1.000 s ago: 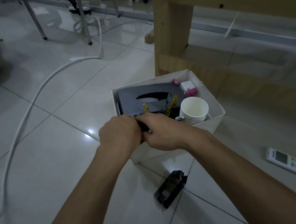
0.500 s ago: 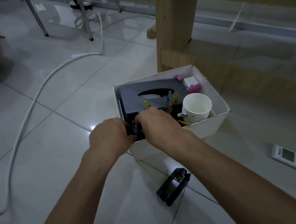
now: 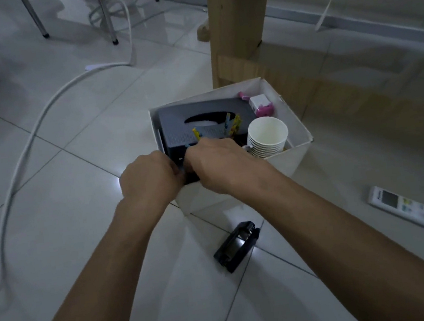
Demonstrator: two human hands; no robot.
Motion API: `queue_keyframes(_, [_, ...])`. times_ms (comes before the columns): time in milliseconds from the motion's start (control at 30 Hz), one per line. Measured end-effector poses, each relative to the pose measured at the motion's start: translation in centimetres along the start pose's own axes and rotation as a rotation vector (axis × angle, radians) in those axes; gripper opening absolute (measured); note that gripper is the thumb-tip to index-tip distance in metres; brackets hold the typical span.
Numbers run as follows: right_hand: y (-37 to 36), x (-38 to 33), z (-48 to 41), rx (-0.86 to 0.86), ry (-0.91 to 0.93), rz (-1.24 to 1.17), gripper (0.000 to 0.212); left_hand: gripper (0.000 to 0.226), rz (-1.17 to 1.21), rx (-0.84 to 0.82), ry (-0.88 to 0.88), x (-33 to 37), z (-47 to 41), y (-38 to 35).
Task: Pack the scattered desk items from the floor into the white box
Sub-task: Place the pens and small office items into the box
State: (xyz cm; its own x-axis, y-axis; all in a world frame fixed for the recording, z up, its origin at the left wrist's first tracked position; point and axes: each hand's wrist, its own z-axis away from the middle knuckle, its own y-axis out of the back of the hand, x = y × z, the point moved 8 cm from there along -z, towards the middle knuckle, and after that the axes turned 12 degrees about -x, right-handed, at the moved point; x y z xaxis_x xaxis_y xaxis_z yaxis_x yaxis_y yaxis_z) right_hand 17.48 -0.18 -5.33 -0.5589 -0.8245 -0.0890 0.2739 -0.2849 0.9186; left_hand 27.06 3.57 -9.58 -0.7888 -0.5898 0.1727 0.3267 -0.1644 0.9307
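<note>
Both hands meet over the near-left corner of the white box. The left hand and the right hand are curled inward from either side and clamped on a small dark object held between them. Only a sliver of it shows, so I cannot tell what it is. It sits just above the box's near rim, in front of the grey tissue holder. The drop is therefore straight down and slightly away from the person, into the narrow gap at that corner.

The rest of the box is crowded. Clothes pegs stand against the holder, a stack of paper cups fills the near-right part, and a small pink-and-white thing lies in the far corner.

Two items lie on the floor, outside the box. A black punch-like gadget lies on the person's side of the box, under the right forearm, with its long axis running from near-left to far-right. The remote control lies well off to the right, its long axis slanting from far-left to near-right. The right hand is the nearer one for both of them (the remote plainly so), and I would guess it takes the black gadget first, pulling back toward the body.
</note>
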Motion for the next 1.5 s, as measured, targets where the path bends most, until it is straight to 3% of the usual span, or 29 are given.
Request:
queue_keyframes(133, [-0.2,-0.1,3.5,0.3,0.065,-0.059,0.023,0.013,0.286,0.248,-0.195,1.7,6.8,-0.8])
queue_keyframes(233, [-2.9,1.3,7.9,0.622,0.143,-0.43,0.032,0.014,0.395,0.199,-0.295,2.8,9.3,-4.6])
queue_keyframes(300, [-6.9,2.5,10.2,0.72,0.107,-0.602,0.03,0.013,0.405,0.122,-0.334,3.1,9.4,-8.0])
queue_keyframes(400, [-14.3,3.4,11.2,0.608,-0.03,-0.679,0.035,0.008,0.37,0.04,-0.381,3.2,9.4,-12.4])
queue_keyframes(500, [-20.9,4.4,11.1,0.411,-0.145,-0.718,0.054,0.031,0.254,-0.078,-0.386,3.8,9.4,-16.2])
queue_keyframes(600, [-23.5,5.3,11.6,0.341,-0.185,-0.794,0.068,0.049,0.245,-0.172,-0.363,4.3,9.4,-17.9])
queue_keyframes(733, [-24.4,5.5,10.9,0.227,-0.187,-0.837,0.071,0.035,0.274,-0.206,-0.438,4.6,9.0,-17.8])
queue_keyframes(833, [-25.3,5.1,10.0,0.152,-0.2,-0.765,0.086,0.023,0.28,-0.169,-0.433,4.6,9.7,-17.0])
queue_keyframes(933, [-25.3,4.9,9.4,0.165,-0.17,-0.736,0.095,0.022,0.456,-0.149,-0.311,3.3,9.9,-16.3])
queue_keyframes(1133, [-26.1,5.0,9.4,0.206,-0.121,-0.636,0.074,0.015,1.102,-0.357,-0.085,1.5,11.3,-14.8])
queue_keyframes(1267, [-26.5,5.4,9.2,0.209,-0.133,-0.664,0.062,0.021,1.352,-0.511,-0.087,3.7,12.2,-11.6])
queue_keyframes(1333, [-26.2,5.5,9.1,0.241,-0.11,-0.683,0.053,0.022,1.268,-0.406,-0.14,4.0,12.0,-8.3])
queue_keyframes(1433, [-25.2,5.7,8.6,0.153,-0.114,-0.662,0.05,0.005,0.953,-0.062,-0.284,4.2,11.3,-1.4])
queue_keyframes(1500, [-25.3,6.1,8.3,0.122,-0.127,-0.683,0.05,0.015,0.75,0.033,-0.264,4.1,9.6,1.1])
